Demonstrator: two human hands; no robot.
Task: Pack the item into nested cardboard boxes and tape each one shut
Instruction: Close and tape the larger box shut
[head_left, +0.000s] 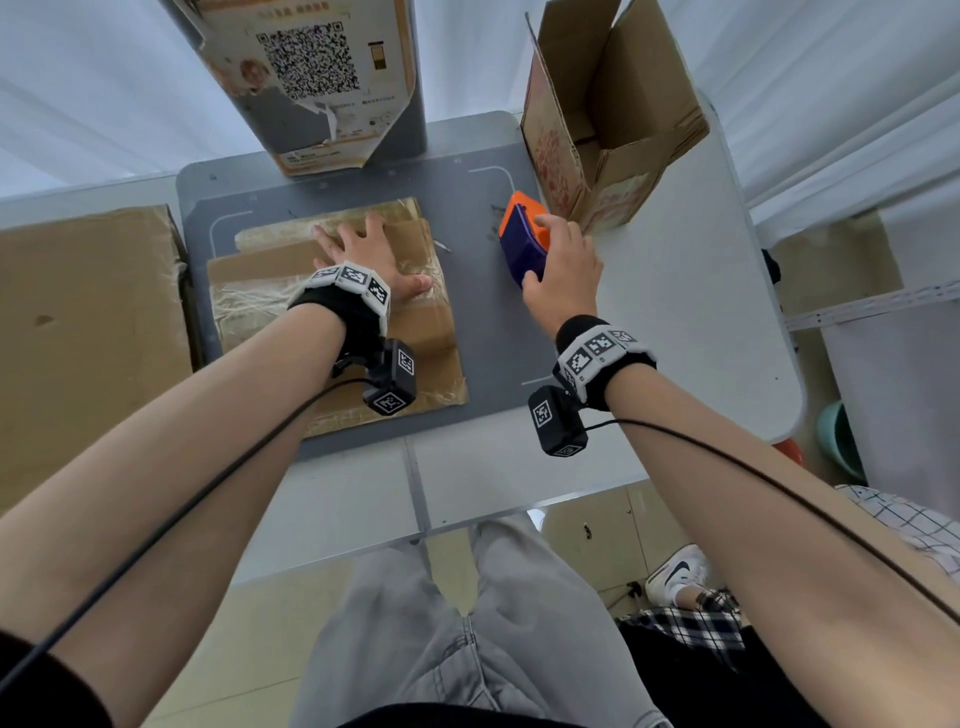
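Grey trousers (467, 639) fill the lower middle of the view, seen from above at the near edge of the white table (701, 322). Both forearms reach forward over it, each wrist wrapped in a black band carrying white marker tags, with a thin black cable (171, 519) trailing back along the left arm. On the grey mat (483, 322) a closed cardboard box (415, 332) is laid flat, its top covered with strips of clear tape. The left hand (363, 254) is pressed on that top with fingers straight and spread wide, thumb out to the side. Just beside the box, on the right part of the mat, an orange and blue tape dispenser (519, 239) is gripped by the right hand (563, 270), fingers curled over its top and thumb at its near end; whether it rests on the mat or is lifted cannot be told. An open cardboard box (613, 171) is stood behind it at the far right, flaps up. A tall printed box (311, 83) bearing a QR code is set upright at the far edge. Another large cardboard box (88, 332) is seen at the left. A second person's shoe (675, 571) shows at lower right.
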